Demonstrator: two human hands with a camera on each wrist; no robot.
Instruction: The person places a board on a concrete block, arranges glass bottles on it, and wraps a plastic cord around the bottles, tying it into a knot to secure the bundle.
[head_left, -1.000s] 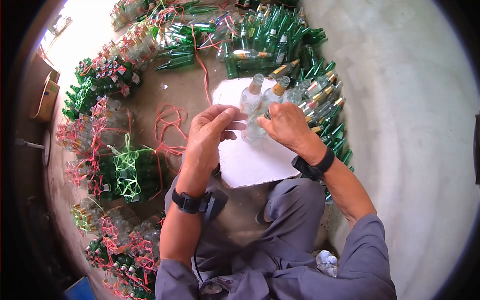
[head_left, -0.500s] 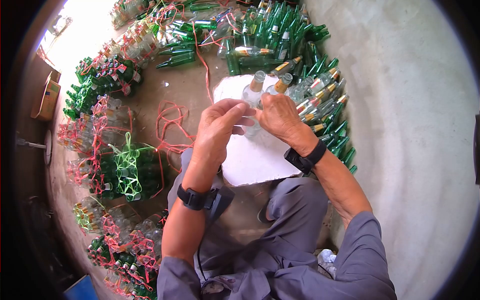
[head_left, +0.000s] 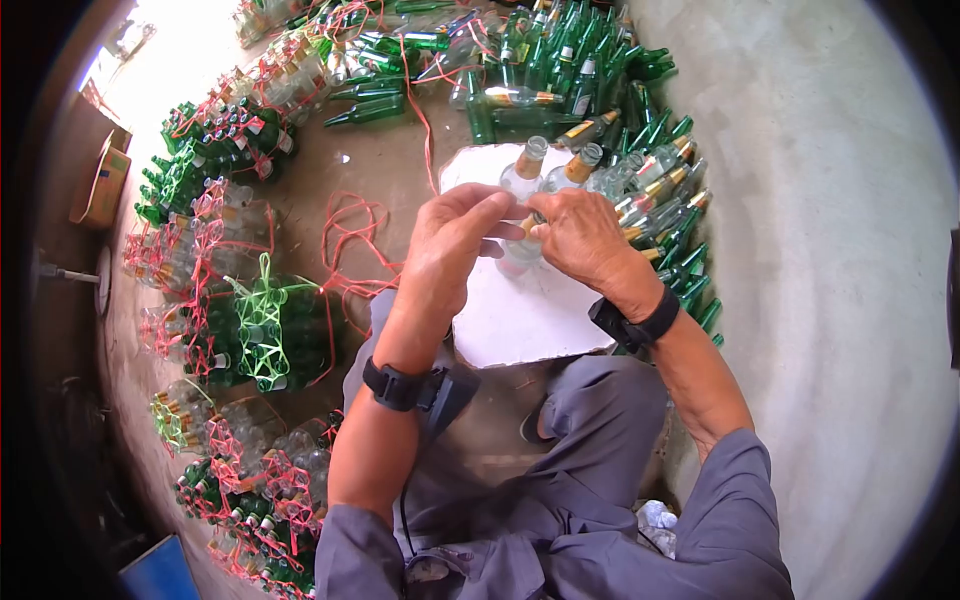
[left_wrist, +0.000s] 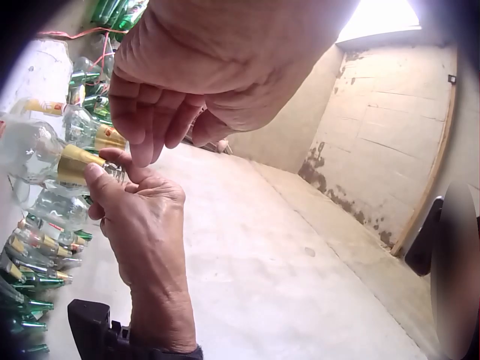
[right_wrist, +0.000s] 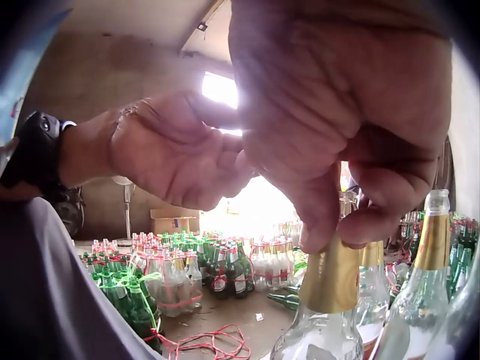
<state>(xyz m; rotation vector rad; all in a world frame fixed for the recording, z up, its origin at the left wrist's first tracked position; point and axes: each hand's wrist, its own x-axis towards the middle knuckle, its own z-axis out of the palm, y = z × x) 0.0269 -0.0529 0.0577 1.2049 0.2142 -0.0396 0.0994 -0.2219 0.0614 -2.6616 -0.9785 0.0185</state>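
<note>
In the head view, my right hand [head_left: 592,235] is above a white board [head_left: 525,320], beside clear bottles with gold neck foil. Thumb and finger pinch the top of one clear bottle's neck; its gold foil [left_wrist: 73,165] shows in the left wrist view, and the foil [right_wrist: 330,279] stands just under the fingertips in the right wrist view. My left hand [head_left: 447,245] is close on the left, its fingers loosely bent near the bottle top; nothing held shows in it. Two more clear bottles [head_left: 527,165] stand upright behind the hands.
Green and clear bottles [head_left: 590,85] lie and stand heaped behind and right of the board. Tied bundles of bottles [head_left: 262,335] line the left side. Loose red twine [head_left: 350,235] lies on the floor between. A bare wall [head_left: 820,250] rises at the right.
My hands have come closer together at the bottle top than a second ago. The head view has shifted slightly, and the bottles behind stand as before.
</note>
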